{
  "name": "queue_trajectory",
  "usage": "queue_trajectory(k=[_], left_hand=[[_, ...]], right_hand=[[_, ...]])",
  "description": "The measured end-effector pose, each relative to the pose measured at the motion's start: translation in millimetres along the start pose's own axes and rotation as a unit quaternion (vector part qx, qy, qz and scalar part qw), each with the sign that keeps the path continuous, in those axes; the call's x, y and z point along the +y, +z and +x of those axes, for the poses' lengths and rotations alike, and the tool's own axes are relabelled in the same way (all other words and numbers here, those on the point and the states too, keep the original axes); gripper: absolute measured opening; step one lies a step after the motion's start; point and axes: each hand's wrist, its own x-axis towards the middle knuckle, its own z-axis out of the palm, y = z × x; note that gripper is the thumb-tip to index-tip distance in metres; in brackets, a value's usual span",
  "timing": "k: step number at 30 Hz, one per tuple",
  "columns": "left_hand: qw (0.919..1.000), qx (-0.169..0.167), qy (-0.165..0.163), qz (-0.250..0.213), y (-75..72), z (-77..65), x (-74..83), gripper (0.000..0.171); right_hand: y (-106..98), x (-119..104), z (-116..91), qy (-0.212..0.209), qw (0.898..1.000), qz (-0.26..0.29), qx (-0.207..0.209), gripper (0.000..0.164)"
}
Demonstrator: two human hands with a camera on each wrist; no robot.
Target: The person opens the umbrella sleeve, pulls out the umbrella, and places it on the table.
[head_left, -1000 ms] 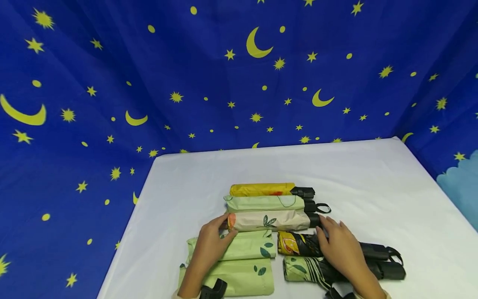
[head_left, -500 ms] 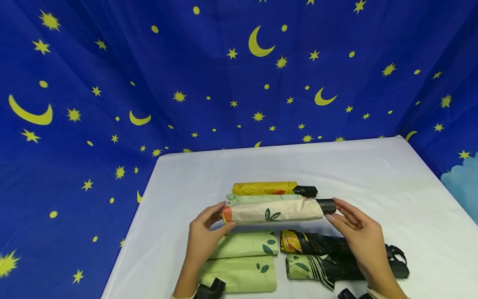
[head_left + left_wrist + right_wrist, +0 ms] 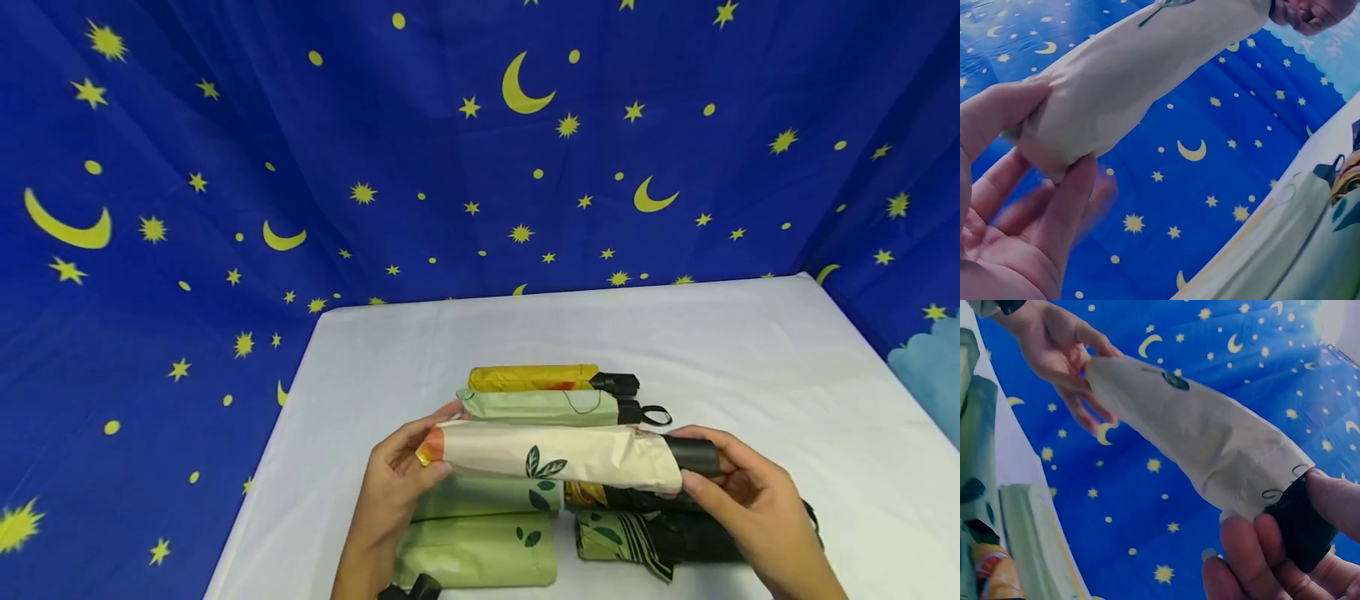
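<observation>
A folded umbrella in a cream sleeve with dark leaves (image 3: 570,454) is held raised over the table, level with both hands. My left hand (image 3: 393,471) pinches its orange-tipped end between thumb and fingers. My right hand (image 3: 757,492) grips the black handle (image 3: 693,455) at the other end, thumb at the sleeve's edge. In the left wrist view the cream umbrella (image 3: 1110,81) slants up from the fingers; in the right wrist view the black handle (image 3: 1304,525) lies between thumb and curled fingers. Just behind it lies a pale green umbrella (image 3: 540,406).
A yellow umbrella (image 3: 532,378) lies farthest back on the white table (image 3: 375,350). Nearer are two green folded sleeves (image 3: 480,554), partly covered, and at right a black umbrella with orange fruit print (image 3: 585,495) and a striped green-black one (image 3: 607,537). A blue starry curtain (image 3: 450,150) surrounds the table.
Both hands have lifted the cream umbrella off the table from beside the pale green one and brought it closer to the body. The right hand has moved further round the handle.
</observation>
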Motion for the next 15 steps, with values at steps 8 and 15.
queue_trajectory(k=[8, 15], left_hand=[[0.9981, 0.039, -0.038, 0.027, 2.1, -13.2, -2.2, 0.052], [0.9914, 0.051, -0.018, 0.119, -0.8, -21.1, -2.6, 0.048]], right_hand=[[17.2, 7.3, 0.8, 0.042, 0.998, -0.02, -0.047, 0.041], [19.7, 17.8, -1.6, 0.025, 0.995, 0.02, -0.095, 0.039]])
